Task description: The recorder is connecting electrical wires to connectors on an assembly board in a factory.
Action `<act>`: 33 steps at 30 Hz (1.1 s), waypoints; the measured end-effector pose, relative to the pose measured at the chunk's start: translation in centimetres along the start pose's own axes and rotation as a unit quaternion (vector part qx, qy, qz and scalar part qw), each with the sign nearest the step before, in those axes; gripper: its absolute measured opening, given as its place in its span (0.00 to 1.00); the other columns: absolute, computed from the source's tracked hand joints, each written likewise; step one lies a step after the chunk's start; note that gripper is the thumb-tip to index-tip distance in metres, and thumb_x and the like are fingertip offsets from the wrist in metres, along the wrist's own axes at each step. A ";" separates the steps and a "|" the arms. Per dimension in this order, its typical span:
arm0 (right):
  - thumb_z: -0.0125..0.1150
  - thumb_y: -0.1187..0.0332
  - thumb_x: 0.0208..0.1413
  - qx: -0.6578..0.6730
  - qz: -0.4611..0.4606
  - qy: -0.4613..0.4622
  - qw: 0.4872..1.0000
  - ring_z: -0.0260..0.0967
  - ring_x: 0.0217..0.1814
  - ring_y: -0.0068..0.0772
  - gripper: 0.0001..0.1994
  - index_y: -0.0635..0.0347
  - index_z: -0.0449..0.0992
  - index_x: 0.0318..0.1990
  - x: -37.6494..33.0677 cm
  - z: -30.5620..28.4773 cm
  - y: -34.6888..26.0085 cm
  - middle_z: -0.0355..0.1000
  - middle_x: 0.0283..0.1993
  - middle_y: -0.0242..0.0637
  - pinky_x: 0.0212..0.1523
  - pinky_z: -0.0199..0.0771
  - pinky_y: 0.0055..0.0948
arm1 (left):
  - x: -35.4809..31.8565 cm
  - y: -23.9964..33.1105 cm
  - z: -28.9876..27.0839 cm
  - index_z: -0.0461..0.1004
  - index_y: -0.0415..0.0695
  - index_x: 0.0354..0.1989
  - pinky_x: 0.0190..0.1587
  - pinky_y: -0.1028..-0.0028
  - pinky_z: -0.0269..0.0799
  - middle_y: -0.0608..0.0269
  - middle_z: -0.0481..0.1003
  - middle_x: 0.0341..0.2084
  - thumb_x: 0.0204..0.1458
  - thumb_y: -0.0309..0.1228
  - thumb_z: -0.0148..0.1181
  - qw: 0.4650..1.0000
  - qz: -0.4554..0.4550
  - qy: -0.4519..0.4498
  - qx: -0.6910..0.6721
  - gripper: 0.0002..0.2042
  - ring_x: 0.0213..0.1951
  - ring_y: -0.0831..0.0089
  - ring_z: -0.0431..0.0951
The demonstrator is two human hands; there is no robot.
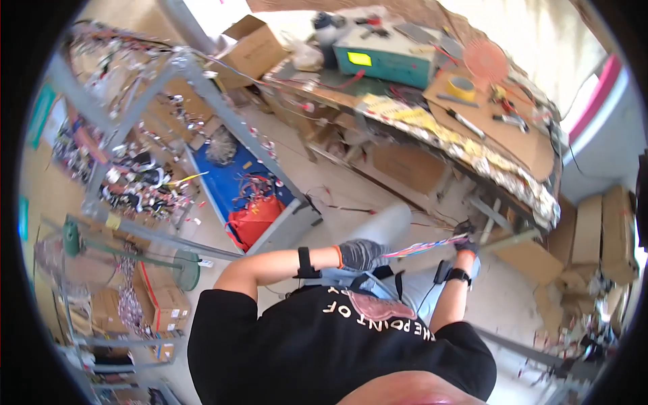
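Observation:
A bundle of thin coloured wires (424, 248), with red, blue and white strands, stretches between my two hands above my lap. My left hand (363, 256), in a grey knit glove with an orange cuff, is closed round the bundle's left end. At its right end, my right hand (466, 237), in a darker glove, grips the wires near the workbench's lower frame. Its fingers are small and partly dark in this view. Both of my wrists carry black bands.
Ahead stands a cluttered workbench (499, 170) with a teal-sided box device (385, 59), yellow tape roll (462, 88) and marker (466, 123). To the left, a metal rack (229, 115) bears many wire harnesses. A blue bin (219, 177) holds a red bag (255, 223). Cardboard boxes (594, 233) stand right.

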State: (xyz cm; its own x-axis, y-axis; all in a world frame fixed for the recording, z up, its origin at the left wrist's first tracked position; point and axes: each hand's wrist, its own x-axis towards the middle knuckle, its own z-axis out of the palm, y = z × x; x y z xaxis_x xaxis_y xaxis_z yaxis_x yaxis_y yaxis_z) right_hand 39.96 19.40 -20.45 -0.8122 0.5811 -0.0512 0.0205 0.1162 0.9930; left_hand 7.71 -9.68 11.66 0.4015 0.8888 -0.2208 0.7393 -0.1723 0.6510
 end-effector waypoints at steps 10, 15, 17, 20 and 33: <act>0.55 0.52 0.44 -0.448 -0.383 -0.309 0.746 0.64 0.44 0.41 0.25 0.69 0.69 0.39 -24.8 -4.8 13.0 0.69 0.37 0.43 0.47 0.64 0.40 | -3.8 -6.1 -6.3 0.68 0.46 0.22 0.29 0.64 0.63 0.60 0.67 0.19 0.47 0.47 0.52 0.968 0.059 0.018 0.242 0.16 0.25 0.63 0.69; 0.47 0.59 0.55 -0.664 -0.441 -0.309 0.519 0.61 0.23 0.24 0.12 0.58 0.68 0.31 -33.5 -11.5 13.2 0.65 0.22 0.30 0.28 0.65 0.22 | -4.5 -22.5 9.8 0.71 0.46 0.31 0.34 0.66 0.68 0.60 0.72 0.31 0.50 0.47 0.50 0.951 -0.128 0.280 -0.025 0.16 0.30 0.65 0.72; 0.45 0.62 0.58 -0.614 -0.648 -0.268 0.361 0.55 0.15 0.17 0.10 0.53 0.63 0.26 -31.7 -18.0 19.1 0.57 0.15 0.23 0.19 0.59 0.18 | -5.7 -25.9 12.0 0.71 0.46 0.33 0.35 0.66 0.69 0.60 0.73 0.34 0.50 0.47 0.50 0.918 -0.187 0.339 -0.088 0.17 0.31 0.66 0.73; 0.45 0.57 0.58 -0.617 -0.638 -0.315 0.338 0.48 0.11 0.15 0.14 0.51 0.59 0.23 -32.9 -23.8 25.1 0.52 0.14 0.21 0.17 0.56 0.17 | -4.1 -24.3 12.3 0.69 0.44 0.47 0.53 0.66 0.62 0.54 0.69 0.47 0.53 0.53 0.39 0.685 -0.477 0.246 -0.494 0.26 0.49 0.60 0.68; 0.54 0.53 0.50 -0.733 -0.188 0.539 -0.369 0.69 0.23 0.35 0.17 0.58 0.70 0.22 -35.4 -34.7 15.4 0.70 0.21 0.41 0.24 0.71 0.32 | -4.8 -33.0 7.6 0.69 0.47 0.36 0.25 0.76 0.56 0.67 0.69 0.24 0.49 0.38 0.50 0.863 -0.179 0.066 -0.468 0.10 0.22 0.75 0.64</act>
State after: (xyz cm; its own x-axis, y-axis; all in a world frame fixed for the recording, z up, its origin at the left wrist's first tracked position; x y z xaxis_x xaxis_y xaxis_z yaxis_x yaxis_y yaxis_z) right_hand 48.80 -27.28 0.33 0.0977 0.6692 -0.7366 0.9493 -0.2849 -0.1330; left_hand -14.51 -11.46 -14.30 0.1267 0.8655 -0.4846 0.0185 0.4864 0.8736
